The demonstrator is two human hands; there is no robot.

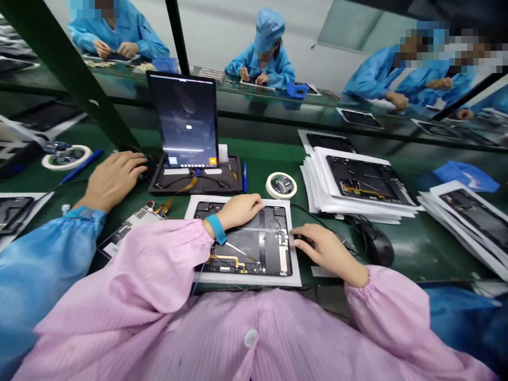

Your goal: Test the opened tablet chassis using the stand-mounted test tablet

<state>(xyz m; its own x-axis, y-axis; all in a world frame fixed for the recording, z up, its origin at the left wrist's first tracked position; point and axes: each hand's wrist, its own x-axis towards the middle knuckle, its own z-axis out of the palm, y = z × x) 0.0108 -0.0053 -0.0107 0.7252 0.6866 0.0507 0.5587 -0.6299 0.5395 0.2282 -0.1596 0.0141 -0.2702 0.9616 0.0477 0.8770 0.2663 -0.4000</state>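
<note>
My left hand [240, 209] lies over the upper part of an opened tablet housing [273, 222], its fingers stretched out together and resting near the top edge. A blue wrist strap [217, 228] circles that wrist. The black housing shows yellow flex cables [234, 259] and small boards along its right side, and it lies on a white sheet [297, 272]. At the right edge of the housing is my right hand [323, 247], thumb and forefinger closed around a small dark thing, partly hidden by the fingers. A black cable [317, 217] runs behind this hand.
A lit tablet screen [188, 121] stands in a black tray [234, 177]. A co-worker's hand [117, 177] reaches in from the left. Beyond are a tape roll [281, 185], a blue pen [245, 177], a mouse [377, 243] and stacked tablet housings [365, 177]. Co-workers sit opposite.
</note>
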